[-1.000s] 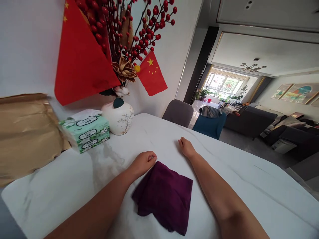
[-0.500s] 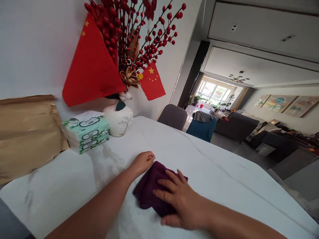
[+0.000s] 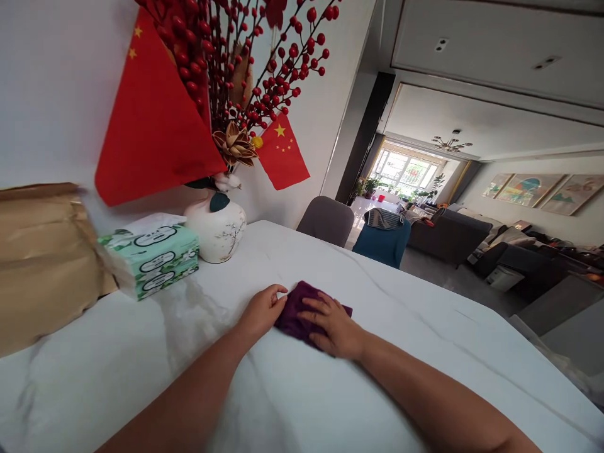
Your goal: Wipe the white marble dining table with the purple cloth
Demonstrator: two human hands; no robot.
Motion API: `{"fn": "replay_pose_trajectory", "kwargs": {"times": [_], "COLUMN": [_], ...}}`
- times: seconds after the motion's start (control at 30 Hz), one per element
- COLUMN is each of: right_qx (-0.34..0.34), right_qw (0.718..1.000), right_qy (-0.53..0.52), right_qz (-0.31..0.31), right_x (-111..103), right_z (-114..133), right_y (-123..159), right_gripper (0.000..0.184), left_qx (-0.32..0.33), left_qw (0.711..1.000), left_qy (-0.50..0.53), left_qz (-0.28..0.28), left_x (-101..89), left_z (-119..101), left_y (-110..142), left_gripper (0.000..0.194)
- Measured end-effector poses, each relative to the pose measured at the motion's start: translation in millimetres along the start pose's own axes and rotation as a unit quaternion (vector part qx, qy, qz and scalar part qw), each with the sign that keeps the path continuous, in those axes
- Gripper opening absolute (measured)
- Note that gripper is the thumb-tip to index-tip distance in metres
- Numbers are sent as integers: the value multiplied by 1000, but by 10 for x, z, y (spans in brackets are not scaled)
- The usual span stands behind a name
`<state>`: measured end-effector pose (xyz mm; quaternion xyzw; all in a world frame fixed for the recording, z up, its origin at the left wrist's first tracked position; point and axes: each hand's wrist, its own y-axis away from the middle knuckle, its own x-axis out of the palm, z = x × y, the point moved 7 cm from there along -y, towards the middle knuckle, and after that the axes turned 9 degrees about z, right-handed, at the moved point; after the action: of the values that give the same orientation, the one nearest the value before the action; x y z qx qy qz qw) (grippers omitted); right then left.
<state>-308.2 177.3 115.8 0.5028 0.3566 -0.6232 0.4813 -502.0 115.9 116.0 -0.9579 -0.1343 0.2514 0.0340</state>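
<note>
A folded dark purple cloth (image 3: 295,314) lies on the white marbled table (image 3: 401,352). My right hand (image 3: 333,327) rests flat on top of its right part, palm down with the fingers spread, and covers some of the fabric. Just left of the cloth is my left hand (image 3: 262,309), its fingers loosely curled in and the thumb close to the forefinger. I see nothing in that hand. Its thumb comes right up to the cloth's left edge; whether they touch I cannot tell.
On the left stand a brown paper bag (image 3: 42,264), a green tissue pack (image 3: 165,258) and a white vase (image 3: 214,233) with red berry stems and red flags (image 3: 155,132). Beyond the far edge are a grey chair (image 3: 325,220) and a blue chair (image 3: 380,245).
My right hand and the cloth have moved away from me across the table, toward the far edge. The left hand has shifted slightly left, its thumb and forefinger a little more apart.
</note>
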Motion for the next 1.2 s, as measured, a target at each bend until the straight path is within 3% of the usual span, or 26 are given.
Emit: {"fn": "replay_pose_trajectory", "kwargs": {"times": [0.07, 0.2, 0.37, 0.53, 0.73, 0.8, 0.9, 1.13, 1.2], "right_qx": [44, 144, 284, 360, 363, 392, 477, 601, 615], "right_qw": [999, 988, 957, 930, 928, 915, 870, 777, 761], "right_qy": [10, 19, 23, 15, 9, -8, -37, -84, -90], "right_qz": [-23, -51, -60, -79, -86, -94, -115, -166, -184], "right_x": [-136, -417, -683, -768, -786, -820, -885, -940, -930], "right_z": [-343, -1015, -1683, -2124, -2443, -2580, -2847, -3393, -3465], "right_y": [-205, -608, -999, -1240, -1300, -1237, -981, 148, 389], "right_gripper": [63, 58, 57, 61, 64, 62, 59, 70, 74], "left_qx": [-14, -46, -59, -82, -93, -92, -91, -89, -94], "left_qw": [1000, 999, 998, 995, 994, 994, 993, 993, 993], "left_qy": [13, 20, 24, 30, 34, 38, 47, 41, 37], "left_qz": [-16, 6, 29, 48, 54, 54, 57, 59, 53], "left_x": [-36, -9, 50, 100, 105, 102, 98, 98, 102], "left_z": [-2, -10, 1, 62, 78, 87, 105, 99, 97], "left_y": [24, 68, 102, 119, 125, 124, 123, 123, 122], "left_gripper": [36, 34, 35, 35, 36, 38, 41, 42, 40]}}
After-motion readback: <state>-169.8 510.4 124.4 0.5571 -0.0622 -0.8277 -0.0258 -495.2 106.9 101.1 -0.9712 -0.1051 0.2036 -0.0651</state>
